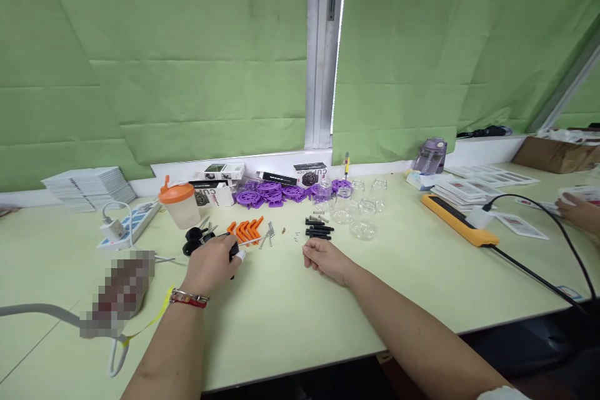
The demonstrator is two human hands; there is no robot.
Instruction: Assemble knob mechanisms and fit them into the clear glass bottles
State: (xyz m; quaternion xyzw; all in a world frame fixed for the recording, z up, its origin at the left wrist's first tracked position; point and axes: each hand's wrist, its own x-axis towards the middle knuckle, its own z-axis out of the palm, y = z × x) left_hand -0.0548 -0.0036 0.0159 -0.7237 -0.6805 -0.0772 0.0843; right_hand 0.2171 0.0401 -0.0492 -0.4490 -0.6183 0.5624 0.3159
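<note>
My left hand [213, 262], with white wrapping on its thumb, closes around a black piece [233, 251], mostly hidden by the fingers. A thin metal rod [249, 242] reaches right from beside it; I cannot tell whether the two are joined. Orange angled pieces [246, 230] lie just beyond this hand, with long screws [269, 232] to their right. My right hand [325, 259] rests near the table's middle, thumb and fingers pinched together; anything between them is too small to make out. Black rods [319, 229], springs [319, 217] and tiny screws [296, 237] lie just beyond it.
Purple plastic parts [269, 194] and clear cups [344, 207] line the back. An orange-lidded cup [180, 203] and power strip [140, 225] stand left. A yellow-black power strip [457, 222] and cable lie right, near another person's hand [579, 212]. A grey hook [117, 350] is front left.
</note>
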